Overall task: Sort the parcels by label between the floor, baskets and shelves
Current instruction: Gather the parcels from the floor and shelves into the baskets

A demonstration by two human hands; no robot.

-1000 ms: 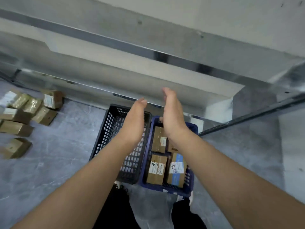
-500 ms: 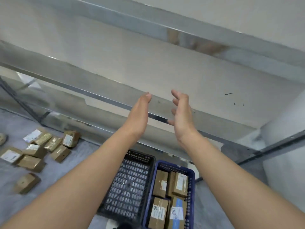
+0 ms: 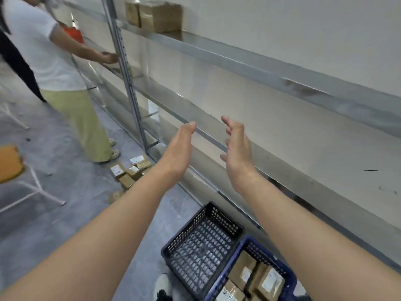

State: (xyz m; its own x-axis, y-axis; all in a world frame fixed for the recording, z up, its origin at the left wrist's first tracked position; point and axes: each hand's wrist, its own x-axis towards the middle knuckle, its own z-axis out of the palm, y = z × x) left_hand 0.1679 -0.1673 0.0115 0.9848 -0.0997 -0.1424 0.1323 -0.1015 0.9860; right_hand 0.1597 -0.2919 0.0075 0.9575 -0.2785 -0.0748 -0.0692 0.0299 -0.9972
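Note:
My left hand (image 3: pixel 179 152) and my right hand (image 3: pixel 237 153) are raised side by side in front of the metal shelves (image 3: pixel 271 135), palms facing each other, fingers apart, holding nothing. Below them on the floor stand a black basket (image 3: pixel 201 242) with nothing in it and a blue basket (image 3: pixel 286 276) holding several brown labelled parcels (image 3: pixel 243 272). More brown parcels (image 3: pixel 130 172) lie in a loose group on the floor to the left, by the shelf post. Two larger cardboard boxes (image 3: pixel 156 16) sit on the top shelf at the far left.
Another person in a white top and yellow-green trousers (image 3: pixel 65 83) stands at the left, one hand on the shelf. A white-legged stool with an orange seat (image 3: pixel 10 164) stands at the far left. The floor is grey concrete. My shoe (image 3: pixel 162 286) shows beside the black basket.
The view has swung up and to the left, bringing the other person and the top-shelf boxes into sight. My hands have stayed raised and apart, holding nothing.

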